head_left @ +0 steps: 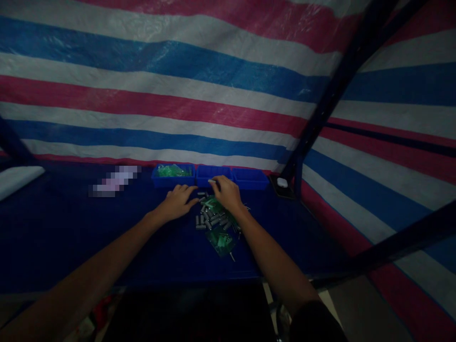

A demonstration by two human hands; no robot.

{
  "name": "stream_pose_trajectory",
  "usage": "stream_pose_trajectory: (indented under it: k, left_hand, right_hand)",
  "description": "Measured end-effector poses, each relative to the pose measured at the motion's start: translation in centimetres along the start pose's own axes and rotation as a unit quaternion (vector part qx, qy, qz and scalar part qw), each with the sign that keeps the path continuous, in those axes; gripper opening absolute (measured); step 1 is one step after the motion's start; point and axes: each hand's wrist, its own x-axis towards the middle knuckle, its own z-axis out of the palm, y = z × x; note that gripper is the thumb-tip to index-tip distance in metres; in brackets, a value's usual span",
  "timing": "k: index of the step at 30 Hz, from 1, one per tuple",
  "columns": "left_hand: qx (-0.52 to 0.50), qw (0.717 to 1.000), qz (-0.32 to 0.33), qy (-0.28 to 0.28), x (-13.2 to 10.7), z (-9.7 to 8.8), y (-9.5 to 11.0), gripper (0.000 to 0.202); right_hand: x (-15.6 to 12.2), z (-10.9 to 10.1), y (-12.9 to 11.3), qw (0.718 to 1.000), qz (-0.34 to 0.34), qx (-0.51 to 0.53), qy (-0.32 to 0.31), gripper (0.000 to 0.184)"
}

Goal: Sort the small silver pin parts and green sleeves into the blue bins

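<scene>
My right hand (227, 192) is closed in a pinch on a small pale piece (213, 181), just in front of the middle blue bin (214, 174). To its left, my left hand (178, 201) hovers by the pile with fingers apart and nothing in them. Below and between both hands lies a heap of small grey cylinders (208, 219), partly covered by my right wrist. Green pieces in a clear bag (221, 241) lie at the near side of the heap. Beside that bag rests a thin pale stick (232, 257).
The left blue bin (174, 181) holds green bagged pieces. A right blue bin (250, 179) stands beside the middle one. Further right, a white case (282, 182) sits on a dark flat object. A striped sheet (160, 104) hangs behind the blue table (153, 261); a dark post (320, 114) rises at right.
</scene>
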Motion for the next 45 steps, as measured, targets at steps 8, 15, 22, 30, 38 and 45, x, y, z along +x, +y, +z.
stream_pose_trajectory:
  k: [8,15,22,30,38,45]
  left_hand:
    - [0.034,0.998,0.011,-0.045,-0.3,0.3,0.3,0.027]
    - [0.077,0.996,-0.041,0.004,-0.2,0.2,0.4,0.03]
    - [0.091,0.995,-0.045,-0.003,-0.2,0.1,0.1,0.022]
    - [0.063,0.997,-0.052,0.015,-0.2,0.6,0.6,0.023]
    - [-0.1,0.994,-0.01,0.05,0.6,0.3,0.8,0.028]
    - [-0.199,0.978,0.003,0.059,0.6,0.1,1.3,0.038]
  right_hand:
    - [1.1,1.1,4.7,0.992,0.106,-0.023,0.069,0.022]
    - [0.9,1.1,4.3,0.99,0.115,-0.035,0.075,0.029]
    - [0.7,0.8,4.1,0.988,0.14,-0.044,0.044,0.032]
    - [0.2,0.1,1.3,0.993,0.108,-0.033,-0.017,0.026]
    - [-1.5,0.2,-2.8,0.995,-0.049,-0.017,-0.086,0.021]
    - [-1.4,-0.6,-2.6,0.993,-0.08,0.053,-0.071,0.014]
